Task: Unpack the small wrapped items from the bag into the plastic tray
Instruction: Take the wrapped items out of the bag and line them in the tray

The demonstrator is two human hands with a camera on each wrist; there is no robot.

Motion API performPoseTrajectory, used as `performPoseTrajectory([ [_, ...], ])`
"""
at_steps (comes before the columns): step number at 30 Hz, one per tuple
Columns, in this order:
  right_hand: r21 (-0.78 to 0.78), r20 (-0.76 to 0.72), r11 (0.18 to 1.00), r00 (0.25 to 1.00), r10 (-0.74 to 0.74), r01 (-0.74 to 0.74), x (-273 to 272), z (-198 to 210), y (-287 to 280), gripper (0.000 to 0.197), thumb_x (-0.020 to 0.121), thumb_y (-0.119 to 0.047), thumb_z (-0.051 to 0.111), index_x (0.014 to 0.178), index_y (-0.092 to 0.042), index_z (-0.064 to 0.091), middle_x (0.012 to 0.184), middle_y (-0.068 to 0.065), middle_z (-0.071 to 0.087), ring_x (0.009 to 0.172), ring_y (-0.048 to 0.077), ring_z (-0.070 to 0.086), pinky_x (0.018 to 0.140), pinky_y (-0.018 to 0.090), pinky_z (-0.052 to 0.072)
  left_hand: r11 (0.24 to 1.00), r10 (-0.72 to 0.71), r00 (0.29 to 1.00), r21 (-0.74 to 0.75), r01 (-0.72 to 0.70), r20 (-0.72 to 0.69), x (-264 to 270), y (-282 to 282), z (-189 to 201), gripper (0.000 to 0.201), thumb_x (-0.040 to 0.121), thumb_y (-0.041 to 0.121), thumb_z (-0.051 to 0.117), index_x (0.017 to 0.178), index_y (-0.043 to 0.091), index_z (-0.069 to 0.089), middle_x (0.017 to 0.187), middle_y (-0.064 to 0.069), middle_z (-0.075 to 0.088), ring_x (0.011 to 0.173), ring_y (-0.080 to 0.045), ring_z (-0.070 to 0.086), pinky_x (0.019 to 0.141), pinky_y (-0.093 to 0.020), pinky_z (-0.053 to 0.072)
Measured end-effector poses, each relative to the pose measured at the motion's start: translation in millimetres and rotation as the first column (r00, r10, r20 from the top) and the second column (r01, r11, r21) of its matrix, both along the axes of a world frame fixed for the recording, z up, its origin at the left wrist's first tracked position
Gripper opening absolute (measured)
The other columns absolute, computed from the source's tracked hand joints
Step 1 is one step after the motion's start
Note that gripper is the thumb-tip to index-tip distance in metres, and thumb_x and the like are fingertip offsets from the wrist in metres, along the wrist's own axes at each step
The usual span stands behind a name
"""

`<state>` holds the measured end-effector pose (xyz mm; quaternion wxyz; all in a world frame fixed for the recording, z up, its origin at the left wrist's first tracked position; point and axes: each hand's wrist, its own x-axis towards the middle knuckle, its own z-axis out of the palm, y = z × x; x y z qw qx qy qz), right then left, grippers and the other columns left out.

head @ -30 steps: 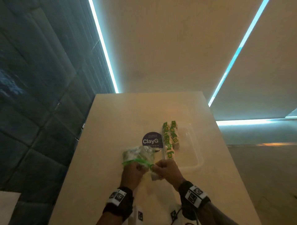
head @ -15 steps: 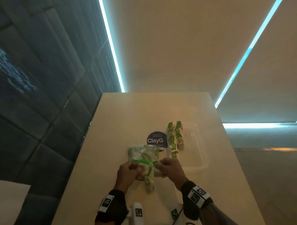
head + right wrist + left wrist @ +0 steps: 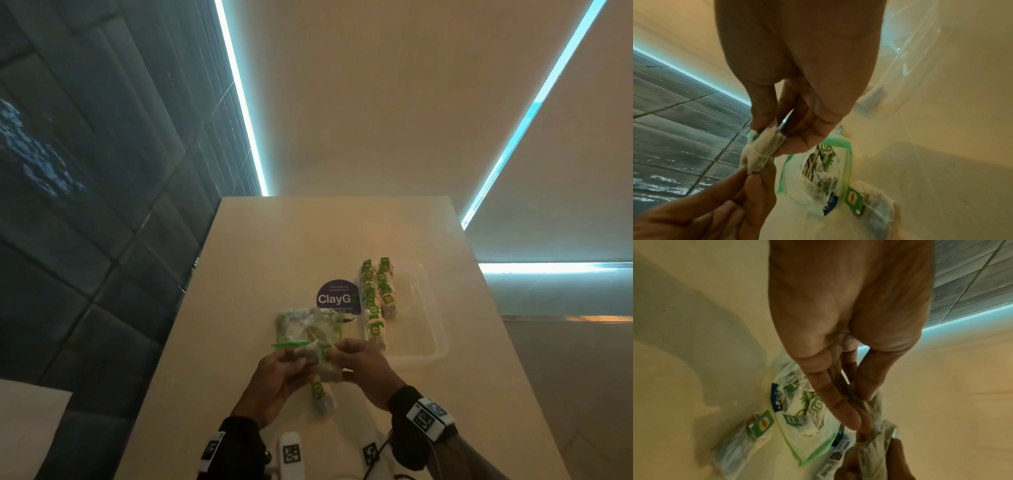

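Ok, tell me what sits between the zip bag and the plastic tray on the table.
In the head view, a round purple ClayG sticker lies on the table, just beyond the zip bag and left of the plastic tray; otherwise that strip is bare.

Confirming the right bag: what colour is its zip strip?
Green, on the clear bag; right wrist view shows it best.

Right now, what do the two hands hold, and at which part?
Both pinch one small wrapped item above the bag: the right hand at its upper end, the left hand at its lower end.
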<state>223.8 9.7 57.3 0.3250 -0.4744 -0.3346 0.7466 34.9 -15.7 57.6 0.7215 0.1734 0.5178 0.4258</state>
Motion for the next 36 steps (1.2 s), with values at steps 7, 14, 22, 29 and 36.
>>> performPoseTrajectory([
  [7,0.197,-0.015,0.979,0.999,-0.048,0.05,5,2,3,0.015,0.086,-0.009,0.067,0.091,0.006,0.067,0.083,0.014,0.068,0.077,0.024,0.064,0.071,0.031,0.055,0.994,0.076,0.965,-0.1,-0.053,0.25,3,4,15,0.04,0.097,0.028,0.051,0.105,-0.006,0.069,0.098,-0.023,0.071,0.08,-0.026,0.068,0.068,-0.031,0.061],
  [14,0.245,-0.001,0.969,1.0,0.001,-0.001,8,10,7,0.046,0.065,-0.032,0.079,0.088,0.006,0.067,0.082,0.013,0.068,0.076,0.021,0.063,0.075,0.033,0.054,0.985,-0.148,0.976,-0.068,0.16,0.162,5,8,20,0.038,0.076,-0.001,0.064,0.113,-0.001,0.058,0.082,-0.014,0.067,0.065,-0.017,0.064,0.054,-0.022,0.055],
  [22,-0.095,-0.325,0.993,0.941,-0.1,0.073,32,21,13,0.044,0.068,-0.022,0.085,0.094,-0.002,0.055,0.078,0.012,0.049,0.064,0.018,0.046,0.06,0.028,0.043,0.963,-0.011,0.884,0.232,0.135,-0.467,8,12,19,0.021,0.075,-0.004,0.076,0.088,0.01,0.068,0.087,-0.014,0.074,0.078,-0.024,0.07,0.069,-0.038,0.058],
  [29,-0.034,0.044,0.999,0.999,-0.008,0.01,-2,31,9,0.031,0.085,-0.017,0.071,0.103,0.007,0.061,0.097,0.017,0.066,0.091,0.03,0.064,0.09,0.048,0.053,0.929,0.062,0.786,0.324,0.18,-0.615,22,10,21,0.021,0.075,0.003,0.076,0.082,0.022,0.07,0.081,-0.002,0.073,0.079,-0.022,0.07,0.064,-0.039,0.061],
  [36,0.062,0.141,0.973,0.963,-0.228,0.221,-15,28,5,0.01,0.087,-0.005,0.067,0.086,0.003,0.062,0.082,0.015,0.066,0.077,0.027,0.065,0.076,0.046,0.058,0.968,0.045,0.883,0.238,0.076,-0.467,24,5,23,0.007,0.087,0.009,0.069,0.093,0.006,0.07,0.094,-0.017,0.072,0.085,-0.029,0.072,0.073,-0.043,0.061],
])
